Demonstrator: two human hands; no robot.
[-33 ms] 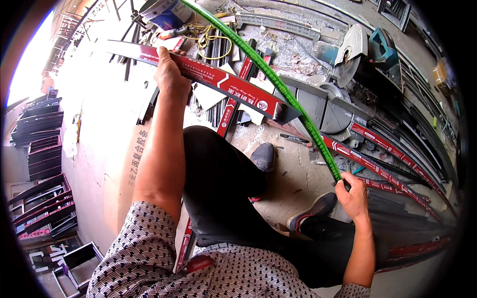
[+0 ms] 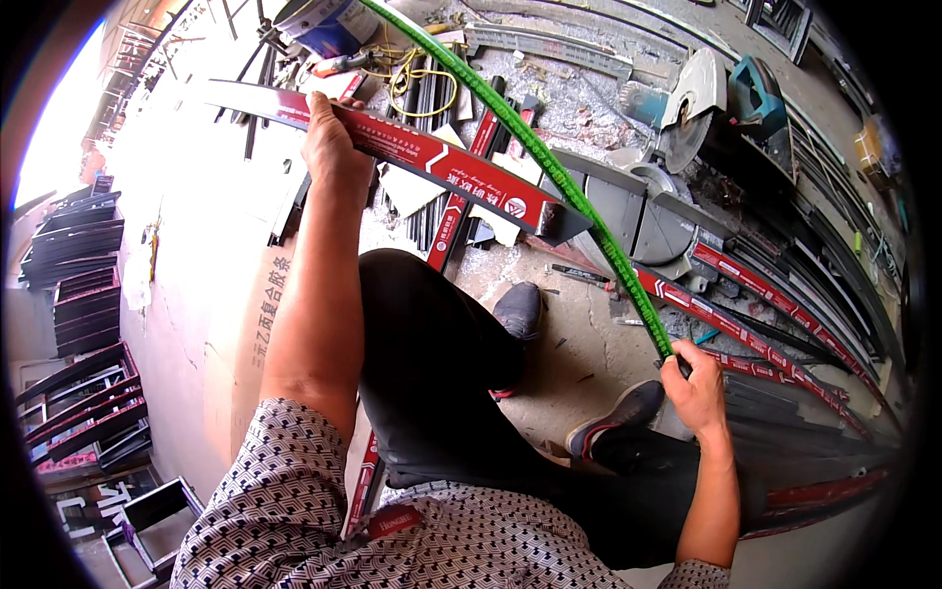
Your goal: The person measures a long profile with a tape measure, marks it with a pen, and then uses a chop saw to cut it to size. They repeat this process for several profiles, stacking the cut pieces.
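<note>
My left hand [image 2: 332, 137] is closed around a dark bar with red film [image 2: 471, 179], held out at a slant. The bar's cut end points right and down. In my right hand [image 2: 695, 381], closed with thumb and fingers pinched, is the lower end of a long green strip [image 2: 569, 188] with dark marks along it. The strip rises up and left out of view, and passes close to the bar's cut end. Whether the two touch I cannot tell.
A cut-off saw with a round blade [image 2: 687, 133] stands at the far right on its grey base [image 2: 667, 231]. Red-filmed bars [image 2: 716, 314] lie to its near side. A bucket [image 2: 329, 25] and yellow cord [image 2: 424, 74] lie far off. Stacked dark frames [image 2: 74, 245] stand left.
My left hand and the red-filmed bar have shifted very slightly left. My right hand and the green strip look nearly still.
</note>
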